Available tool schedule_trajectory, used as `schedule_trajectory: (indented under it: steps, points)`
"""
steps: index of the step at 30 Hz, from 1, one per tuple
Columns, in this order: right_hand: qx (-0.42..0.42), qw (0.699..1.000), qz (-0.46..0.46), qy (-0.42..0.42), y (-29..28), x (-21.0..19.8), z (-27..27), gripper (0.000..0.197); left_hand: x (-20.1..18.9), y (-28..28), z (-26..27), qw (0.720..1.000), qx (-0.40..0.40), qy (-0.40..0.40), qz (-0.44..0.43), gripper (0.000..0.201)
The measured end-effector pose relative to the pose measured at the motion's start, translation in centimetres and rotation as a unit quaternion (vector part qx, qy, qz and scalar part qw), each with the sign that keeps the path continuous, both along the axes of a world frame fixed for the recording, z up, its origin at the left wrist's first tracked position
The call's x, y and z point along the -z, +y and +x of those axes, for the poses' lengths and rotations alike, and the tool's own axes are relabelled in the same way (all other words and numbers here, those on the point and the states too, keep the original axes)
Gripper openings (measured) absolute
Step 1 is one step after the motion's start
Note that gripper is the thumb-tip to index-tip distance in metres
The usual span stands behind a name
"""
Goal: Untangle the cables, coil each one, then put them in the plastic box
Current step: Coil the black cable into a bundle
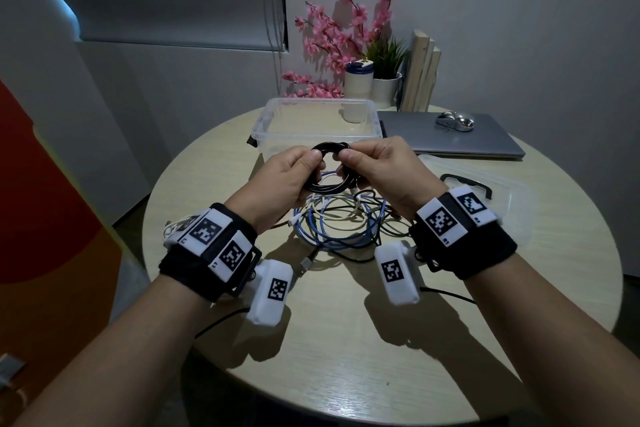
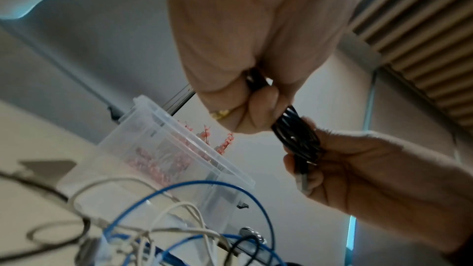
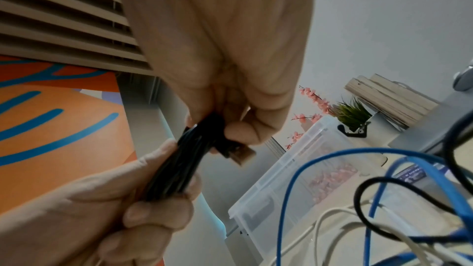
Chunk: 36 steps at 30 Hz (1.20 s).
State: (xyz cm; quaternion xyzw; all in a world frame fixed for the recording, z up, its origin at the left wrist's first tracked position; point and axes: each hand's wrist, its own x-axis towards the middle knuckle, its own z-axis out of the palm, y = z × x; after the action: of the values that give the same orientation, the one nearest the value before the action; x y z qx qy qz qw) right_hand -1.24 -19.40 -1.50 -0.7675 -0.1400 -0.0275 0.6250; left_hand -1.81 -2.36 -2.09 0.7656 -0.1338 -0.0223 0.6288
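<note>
A black cable coil [image 1: 327,180] is held up over the table between both hands. My left hand [image 1: 311,163] grips its left side with curled fingers, seen close in the left wrist view around the black strands [image 2: 294,135]. My right hand [image 1: 348,158] pinches the top right of the coil, and the cable's USB plug [image 3: 240,153] sticks out under its fingers. Below the hands lies a tangle of blue, white and black cables [image 1: 339,222]. The clear plastic box [image 1: 266,121] stands open just beyond the hands, its inside partly hidden by them.
The box's clear lid [image 1: 502,198] lies at the right. A closed grey laptop [image 1: 485,146] with a silver mouse [image 1: 454,121] sits at the back right. Pink flowers [image 1: 339,35], a cup, a potted plant and boards stand at the back. A white cable bundle [image 1: 173,225] lies by my left wrist.
</note>
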Motion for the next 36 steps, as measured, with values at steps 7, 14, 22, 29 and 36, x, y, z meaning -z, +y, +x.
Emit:
schedule_trajectory:
  steps: [7, 14, 22, 29, 36]
  points:
    - [0.062, 0.996, -0.045, -0.054, 0.0, 0.6, 0.3, 0.021, 0.0, 0.7, 0.6, 0.988, -0.108, -0.035, 0.105, 0.034]
    - [0.125, 0.98, -0.086, -0.125, 1.0, 0.6, -0.1, 0.017, -0.2, 0.0, 0.2, 0.973, -0.189, -0.064, 0.114, 0.037]
    - [0.151, 0.97, -0.087, -0.168, 1.6, 0.9, -0.4, 0.014, -0.3, 0.0, 0.1, 0.985, -0.149, 0.012, 0.08, 0.017]
    - [0.141, 0.948, -0.16, -0.237, 1.0, 1.2, -0.1, 0.019, -1.0, 0.4, -0.3, 0.99, -0.049, 0.126, 0.036, 0.007]
    - [0.113, 0.961, -0.179, -0.177, 0.5, 1.0, -0.3, 0.02, -0.1, 1.0, -0.2, 0.984, 0.005, 0.152, -0.096, 0.018]
